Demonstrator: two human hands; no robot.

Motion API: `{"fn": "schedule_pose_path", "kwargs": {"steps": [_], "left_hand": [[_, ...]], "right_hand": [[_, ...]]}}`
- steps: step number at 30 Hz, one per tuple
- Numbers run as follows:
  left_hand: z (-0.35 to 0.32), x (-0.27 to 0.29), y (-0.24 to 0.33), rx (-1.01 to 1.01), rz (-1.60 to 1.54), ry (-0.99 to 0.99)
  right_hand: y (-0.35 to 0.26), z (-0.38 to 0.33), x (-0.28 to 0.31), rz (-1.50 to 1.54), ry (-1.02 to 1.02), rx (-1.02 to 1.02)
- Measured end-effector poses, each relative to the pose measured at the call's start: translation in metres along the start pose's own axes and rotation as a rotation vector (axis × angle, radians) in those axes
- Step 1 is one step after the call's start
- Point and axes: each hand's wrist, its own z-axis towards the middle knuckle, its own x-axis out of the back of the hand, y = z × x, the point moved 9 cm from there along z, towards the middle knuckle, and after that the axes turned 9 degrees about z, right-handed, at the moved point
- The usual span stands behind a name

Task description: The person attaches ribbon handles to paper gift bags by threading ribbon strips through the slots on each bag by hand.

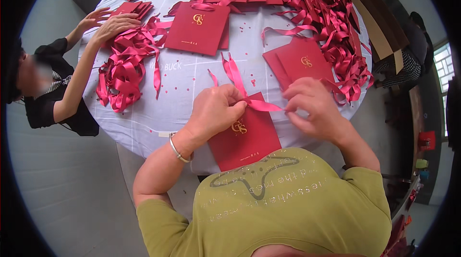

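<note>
Left hand (214, 110): I read its grip clenched on a red ribbon (261, 105) | Right hand (312, 108): grip pinching the same ribbon's other end | Ribbon position: stretched over the top edge of a red paper bag (245, 137) at the near desk (192, 79) edge | Surroundings: loose ribbon pile (125, 65) under a co-worker's hands (113, 24)

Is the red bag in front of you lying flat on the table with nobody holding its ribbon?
No: both the left hand and the right hand pinch the pink ribbon at the top of the red bag.
</note>
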Motion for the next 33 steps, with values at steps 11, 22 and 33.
{"fn": "schedule_pose_path", "kwargs": {"steps": [11,22,33], "left_hand": [[-0.004,0.006,0.004,-0.010,0.038,0.067],[-0.001,0.006,-0.003,-0.050,-0.051,0.043],[-0.006,-0.003,-0.016,0.204,-0.596,-0.404]], "right_hand": [[-0.018,0.036,0.065,-0.024,0.087,0.135],[0.005,0.059,0.029,1.215,0.060,0.061],[-0.002,0.061,-0.060,0.357,-0.047,-0.044]]}}
